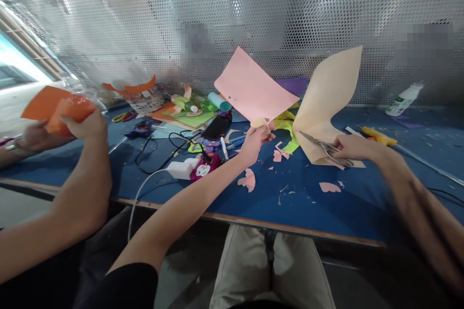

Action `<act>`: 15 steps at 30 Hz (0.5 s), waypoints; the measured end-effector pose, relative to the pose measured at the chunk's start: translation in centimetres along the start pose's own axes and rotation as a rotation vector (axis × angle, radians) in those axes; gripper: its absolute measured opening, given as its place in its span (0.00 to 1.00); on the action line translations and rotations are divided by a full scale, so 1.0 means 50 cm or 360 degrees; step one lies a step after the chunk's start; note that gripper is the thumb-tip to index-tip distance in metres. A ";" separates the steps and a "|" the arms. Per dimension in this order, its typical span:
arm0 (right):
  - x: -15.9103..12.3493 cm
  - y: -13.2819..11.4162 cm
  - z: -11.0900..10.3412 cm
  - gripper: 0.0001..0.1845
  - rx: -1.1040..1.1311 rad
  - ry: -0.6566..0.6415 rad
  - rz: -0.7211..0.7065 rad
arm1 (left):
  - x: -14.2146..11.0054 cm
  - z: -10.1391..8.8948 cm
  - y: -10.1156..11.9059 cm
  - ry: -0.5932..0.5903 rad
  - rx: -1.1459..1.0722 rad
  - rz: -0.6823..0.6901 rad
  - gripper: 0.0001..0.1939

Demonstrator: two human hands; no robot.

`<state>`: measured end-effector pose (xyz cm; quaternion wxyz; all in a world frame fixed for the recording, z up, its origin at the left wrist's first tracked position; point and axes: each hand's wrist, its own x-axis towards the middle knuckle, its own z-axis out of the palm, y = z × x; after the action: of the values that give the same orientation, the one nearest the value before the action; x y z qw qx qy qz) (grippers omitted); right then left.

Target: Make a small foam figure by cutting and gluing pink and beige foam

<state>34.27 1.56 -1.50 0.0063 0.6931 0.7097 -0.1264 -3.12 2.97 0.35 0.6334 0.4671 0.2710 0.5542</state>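
Observation:
My left hand is closed on a small cream paper cut-out, held above the table. Just behind it a large pink sheet stands tilted; whether my fingers touch it I cannot tell. My right hand grips metal scissors by the handles, with the blades pointing left. The scissors are over the lower part of a curled cream sheet, whose upper part rises up. Pink cut-outs and small scraps lie on the blue table between and below my hands.
At the left a co-worker's hands hold an orange bundle. A purple power adapter with cables, a black phone and coloured papers lie left of centre. A yellow glue gun and white bottle are at right, before a perforated metal screen.

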 end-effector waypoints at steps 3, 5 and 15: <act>-0.006 -0.016 -0.005 0.19 -0.0002 0.0019 -0.0024 | 0.006 0.000 0.005 0.0099 -0.0004 0.0004 0.12; -0.013 -0.030 -0.013 0.21 -0.0037 0.0016 -0.0016 | 0.006 0.001 0.007 0.0077 0.0003 0.0042 0.14; -0.065 -0.142 -0.052 0.29 0.0273 0.0425 -0.0065 | -0.013 0.013 0.014 0.0002 0.0141 0.0161 0.19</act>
<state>27.83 -1.18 2.81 -0.1497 0.6872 0.7047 -0.0934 -3.01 2.13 1.14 0.5831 0.5074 0.2718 0.5732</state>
